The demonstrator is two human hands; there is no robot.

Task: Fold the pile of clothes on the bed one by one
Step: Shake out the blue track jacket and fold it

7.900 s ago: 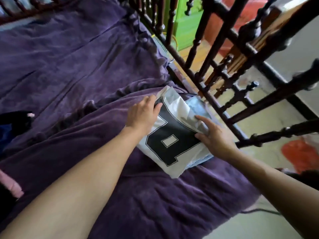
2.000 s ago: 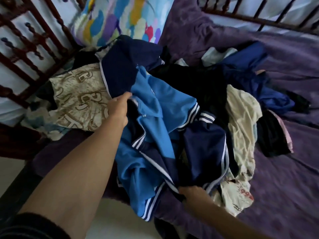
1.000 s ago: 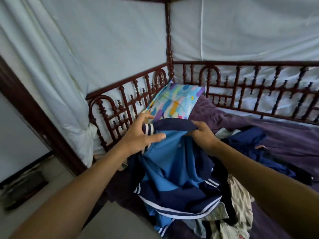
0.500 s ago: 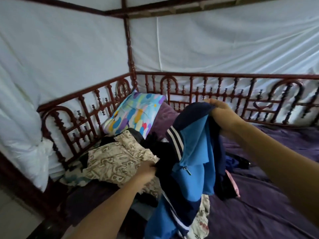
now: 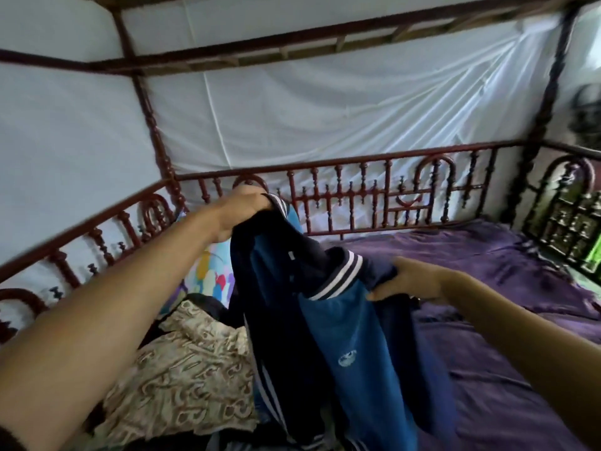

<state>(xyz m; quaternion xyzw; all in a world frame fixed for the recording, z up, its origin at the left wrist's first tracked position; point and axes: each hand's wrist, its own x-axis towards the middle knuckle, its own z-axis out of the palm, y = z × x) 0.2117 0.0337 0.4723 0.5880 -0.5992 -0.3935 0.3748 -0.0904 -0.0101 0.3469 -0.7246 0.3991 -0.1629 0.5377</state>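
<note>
A blue and navy jacket [image 5: 351, 346] with white stripes hangs in the air above the bed. My left hand [image 5: 242, 208] grips its upper edge high up by the far rail. My right hand [image 5: 406, 283] holds the striped collar lower and to the right. Below the jacket lies the rest of the clothes pile, with a beige patterned garment [image 5: 182, 375] on top at the left; most of the pile is hidden behind the jacket.
The purple bedsheet [image 5: 487, 369] spreads out to the right. A colourful pillow [image 5: 211, 275] leans at the left behind the jacket. Dark red wooden rails [image 5: 374, 190] fence the bed, with white netting [image 5: 325, 102] behind them.
My left hand left the beige garment in the pile and rose to grip the jacket's top edge. My right hand dropped lower to the collar. The jacket now hangs spread between both hands.
</note>
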